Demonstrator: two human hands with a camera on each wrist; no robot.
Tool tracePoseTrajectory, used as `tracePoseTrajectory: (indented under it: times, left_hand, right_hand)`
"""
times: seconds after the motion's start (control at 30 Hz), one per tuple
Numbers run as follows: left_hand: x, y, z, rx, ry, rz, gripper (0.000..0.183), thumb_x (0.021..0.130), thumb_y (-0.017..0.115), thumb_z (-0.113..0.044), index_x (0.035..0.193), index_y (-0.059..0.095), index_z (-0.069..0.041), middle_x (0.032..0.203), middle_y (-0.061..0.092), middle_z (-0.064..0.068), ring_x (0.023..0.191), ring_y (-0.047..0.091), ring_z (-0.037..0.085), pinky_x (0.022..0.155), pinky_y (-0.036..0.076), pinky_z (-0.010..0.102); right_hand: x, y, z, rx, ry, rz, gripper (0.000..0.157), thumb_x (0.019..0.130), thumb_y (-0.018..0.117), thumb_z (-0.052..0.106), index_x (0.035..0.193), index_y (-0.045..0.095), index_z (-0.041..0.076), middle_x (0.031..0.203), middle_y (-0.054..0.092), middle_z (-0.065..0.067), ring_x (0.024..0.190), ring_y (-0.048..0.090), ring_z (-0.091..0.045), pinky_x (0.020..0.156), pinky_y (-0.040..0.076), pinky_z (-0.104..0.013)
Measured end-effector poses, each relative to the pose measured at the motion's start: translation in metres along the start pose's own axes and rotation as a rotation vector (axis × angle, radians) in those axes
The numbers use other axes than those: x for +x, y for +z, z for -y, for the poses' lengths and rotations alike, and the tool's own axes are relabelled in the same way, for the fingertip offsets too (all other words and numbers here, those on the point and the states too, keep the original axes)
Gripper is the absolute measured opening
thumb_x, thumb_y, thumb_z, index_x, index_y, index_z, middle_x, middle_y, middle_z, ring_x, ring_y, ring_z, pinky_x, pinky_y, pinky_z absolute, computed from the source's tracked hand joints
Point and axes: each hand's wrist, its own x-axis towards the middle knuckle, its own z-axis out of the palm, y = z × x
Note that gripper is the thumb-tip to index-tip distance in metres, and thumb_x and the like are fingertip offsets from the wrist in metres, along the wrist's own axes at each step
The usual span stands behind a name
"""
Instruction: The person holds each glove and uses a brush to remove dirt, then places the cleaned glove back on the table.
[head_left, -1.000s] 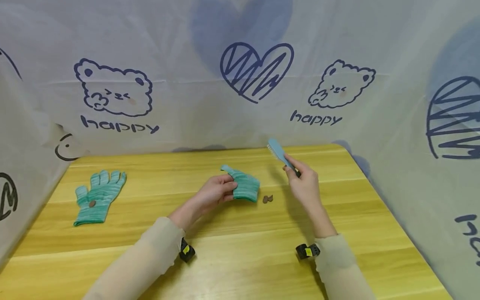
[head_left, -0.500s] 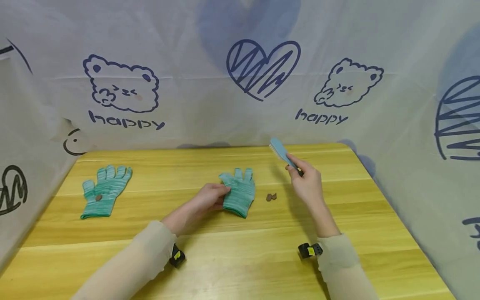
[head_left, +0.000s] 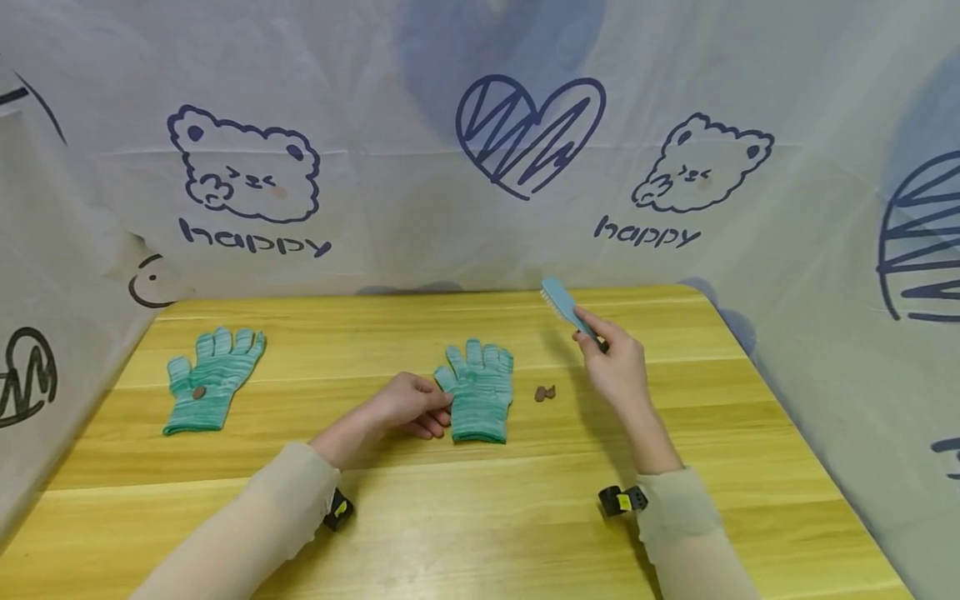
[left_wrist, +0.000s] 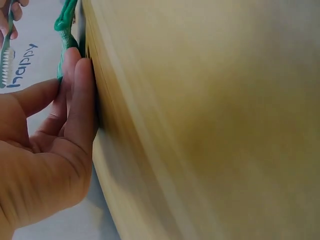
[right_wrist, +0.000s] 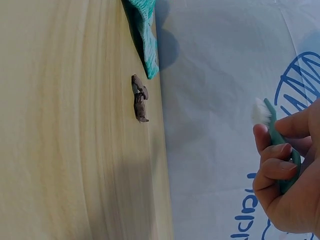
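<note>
A green knitted glove (head_left: 482, 400) lies on the table with its fingers spread toward the far edge and its cuff toward me. At its left side, my left hand (head_left: 405, 408) pinches the glove's edge between thumb and fingers, which the left wrist view shows close up. Above the table on the right, my right hand (head_left: 618, 362) grips a light-blue brush (head_left: 558, 298) by its handle. The brush's white bristles (right_wrist: 260, 113) face left, away from the glove's surface. Between the glove and the right hand sit small brown clumps (head_left: 543, 392).
A second green glove (head_left: 213, 379) lies flat at the table's left, with a round brown lump (head_left: 198, 392) on it. The wooden table (head_left: 480, 517) ends at a white cloth backdrop (head_left: 390, 192) with drawings.
The glove, earlier folded and lifted in my left hand, has turned over and come down flat with its fingers spread. My left hand has moved slightly left; the right keeps holding the brush.
</note>
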Motion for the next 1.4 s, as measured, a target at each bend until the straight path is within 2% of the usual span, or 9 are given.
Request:
tracePoseTrajectory:
  times: [0.1,0.23,0.4,0.53,0.6,0.7,0.9,1.17,1.4]
  left_hand:
    - [-0.002,0.000,0.001,0.056,0.012,-0.001,0.028,0.106,0.061,-0.018,0.095,0.073,0.005,0.078,0.070,0.008,0.063,0.068,0.012,0.060,0.059,0.028]
    - [-0.006,0.001,0.000,0.182,0.074,-0.038,0.028,0.106,0.063,-0.020,0.091,0.072,0.002,0.075,0.068,0.008,0.061,0.065,0.014,0.059,0.058,0.030]
    - [-0.009,0.001,-0.005,0.517,0.318,-0.133,0.017,0.104,0.066,-0.020,0.095,0.073,-0.007,0.080,0.067,0.003,0.066,0.057,0.014,0.062,0.051,0.031]
    - [-0.011,0.002,-0.006,0.734,0.523,-0.150,0.013,0.101,0.071,-0.016,0.110,0.074,-0.007,0.101,0.068,0.003,0.087,0.065,0.018,0.078,0.056,0.036]
    - [-0.010,0.002,-0.005,0.823,0.583,-0.133,0.018,0.099,0.073,-0.015,0.115,0.074,-0.006,0.112,0.067,0.005,0.100,0.066,0.022,0.088,0.057,0.039]
    - [-0.009,0.003,-0.002,0.907,0.617,-0.092,0.025,0.098,0.074,-0.016,0.121,0.074,-0.005,0.123,0.066,0.008,0.112,0.065,0.027,0.097,0.055,0.044]
    - [-0.008,0.005,0.000,0.961,0.665,-0.037,0.027,0.098,0.075,-0.013,0.122,0.074,-0.002,0.126,0.066,0.010,0.117,0.064,0.029,0.103,0.053,0.046]
    - [-0.012,0.005,0.000,0.935,0.650,-0.026,0.028,0.098,0.075,-0.014,0.123,0.074,-0.001,0.133,0.064,0.012,0.125,0.061,0.033,0.109,0.048,0.048]
    - [-0.023,-0.008,-0.003,0.734,0.616,-0.154,0.023,0.099,0.072,-0.012,0.120,0.073,-0.002,0.137,0.062,0.013,0.130,0.057,0.035,0.111,0.046,0.051]
  right_hand:
    - [0.000,0.000,-0.002,-0.003,-0.005,0.001,0.040,0.106,0.062,0.016,0.146,0.061,0.014,0.140,0.063,-0.018,0.085,0.065,-0.030,0.051,0.038,-0.022]
    - [0.000,0.001,-0.003,-0.003,-0.009,0.006,0.040,0.106,0.062,0.016,0.146,0.061,0.014,0.136,0.065,-0.018,0.070,0.058,-0.023,0.048,0.037,-0.023]
    - [0.000,0.001,-0.004,-0.005,-0.008,0.009,0.040,0.106,0.061,0.017,0.146,0.062,0.015,0.132,0.068,-0.018,0.057,0.048,-0.017,0.047,0.036,-0.023]
    - [0.001,0.002,-0.004,-0.010,-0.011,0.012,0.040,0.106,0.062,0.017,0.146,0.062,0.015,0.134,0.067,-0.018,0.057,0.048,-0.017,0.047,0.036,-0.022]
    - [0.001,0.003,-0.004,-0.011,-0.009,0.016,0.040,0.106,0.062,0.017,0.146,0.061,0.014,0.136,0.066,-0.018,0.059,0.049,-0.017,0.047,0.036,-0.022]
    - [0.000,0.003,-0.004,-0.010,-0.007,0.021,0.040,0.106,0.062,0.017,0.146,0.061,0.014,0.137,0.065,-0.018,0.061,0.050,-0.017,0.048,0.036,-0.022]
    - [0.000,0.004,-0.004,-0.005,-0.006,0.026,0.040,0.107,0.061,0.017,0.147,0.061,0.015,0.132,0.069,-0.018,0.057,0.046,-0.016,0.048,0.035,-0.022]
    - [0.001,0.006,-0.003,-0.009,0.012,0.037,0.040,0.107,0.060,0.016,0.147,0.061,0.016,0.134,0.068,-0.018,0.055,0.044,-0.013,0.047,0.035,-0.022]
    - [-0.001,0.006,-0.004,0.001,0.023,0.049,0.041,0.107,0.058,0.014,0.148,0.060,0.017,0.128,0.071,-0.017,0.055,0.043,-0.012,0.046,0.035,-0.022]
